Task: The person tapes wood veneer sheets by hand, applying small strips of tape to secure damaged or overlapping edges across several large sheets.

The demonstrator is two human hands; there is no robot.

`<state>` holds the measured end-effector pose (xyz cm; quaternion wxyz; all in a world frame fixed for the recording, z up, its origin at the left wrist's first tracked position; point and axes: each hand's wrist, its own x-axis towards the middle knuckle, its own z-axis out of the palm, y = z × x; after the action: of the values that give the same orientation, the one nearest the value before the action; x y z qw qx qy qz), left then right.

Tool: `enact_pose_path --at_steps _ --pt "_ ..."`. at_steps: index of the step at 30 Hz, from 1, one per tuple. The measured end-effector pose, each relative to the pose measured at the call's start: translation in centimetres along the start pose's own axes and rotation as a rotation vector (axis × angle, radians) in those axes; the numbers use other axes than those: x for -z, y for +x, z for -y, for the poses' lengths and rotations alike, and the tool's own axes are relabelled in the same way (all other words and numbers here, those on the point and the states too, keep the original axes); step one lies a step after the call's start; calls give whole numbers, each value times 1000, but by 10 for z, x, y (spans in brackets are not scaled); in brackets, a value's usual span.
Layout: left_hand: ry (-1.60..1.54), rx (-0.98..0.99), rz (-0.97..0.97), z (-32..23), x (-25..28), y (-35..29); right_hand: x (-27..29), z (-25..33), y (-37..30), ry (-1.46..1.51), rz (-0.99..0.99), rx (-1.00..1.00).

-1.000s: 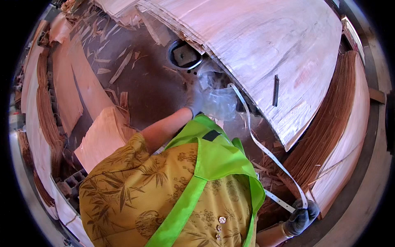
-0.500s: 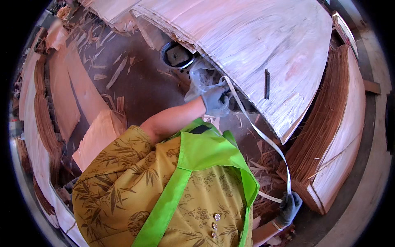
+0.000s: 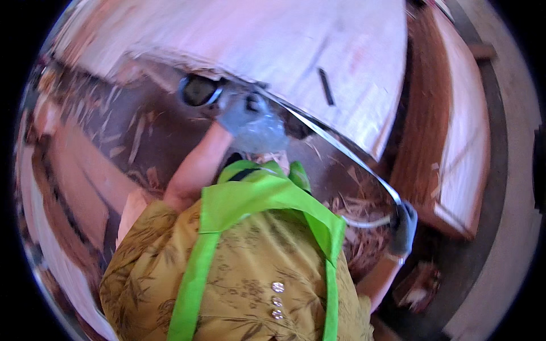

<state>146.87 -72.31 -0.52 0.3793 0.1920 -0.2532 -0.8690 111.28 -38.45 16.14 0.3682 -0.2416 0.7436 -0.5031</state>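
Observation:
A narrow white tape (image 3: 335, 141) runs fairly straight along the near edge of the large stack of pale wood veneer sheets (image 3: 296, 40). My gloved left hand (image 3: 242, 111) is closed at the tape's far end, beside the stack's edge; its fingertips are blurred. A crumpled clear plastic bag (image 3: 263, 135) lies against that hand, but whether the fingers grip it too cannot be told. At the right, my gloved right hand (image 3: 404, 227) is closed round the tape, and a loose length curves back from it toward my apron. A short dark bar (image 3: 326, 86) lies on top of the veneer.
A dark round tub (image 3: 199, 91) stands left of my left hand. More stacked veneer (image 3: 466, 131) rises at the right, with further sheets (image 3: 79, 187) at the left. Wood scraps (image 3: 364, 236) litter the floor. A broken reddish-brown piece (image 3: 418, 287) lies at the lower right.
The view has shifted. My left hand has moved left along the stack's edge toward the tub, taking the tape end with it. My right hand has come up, and the tape is straighter.

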Motion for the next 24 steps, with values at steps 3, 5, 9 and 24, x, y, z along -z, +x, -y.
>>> enact_pose_path --at_steps 3,5,9,24 --pt "-498 97 -158 -5 31 5 -18 19 17 23 78 -4" --pt "-464 143 -285 -9 26 5 -13 20 25 103 186 -21" --pt "-57 48 -458 -18 19 -3 -21 26 32 145 269 -2" --pt "862 238 -116 34 -50 -93 -117 94 50 948 574 108"
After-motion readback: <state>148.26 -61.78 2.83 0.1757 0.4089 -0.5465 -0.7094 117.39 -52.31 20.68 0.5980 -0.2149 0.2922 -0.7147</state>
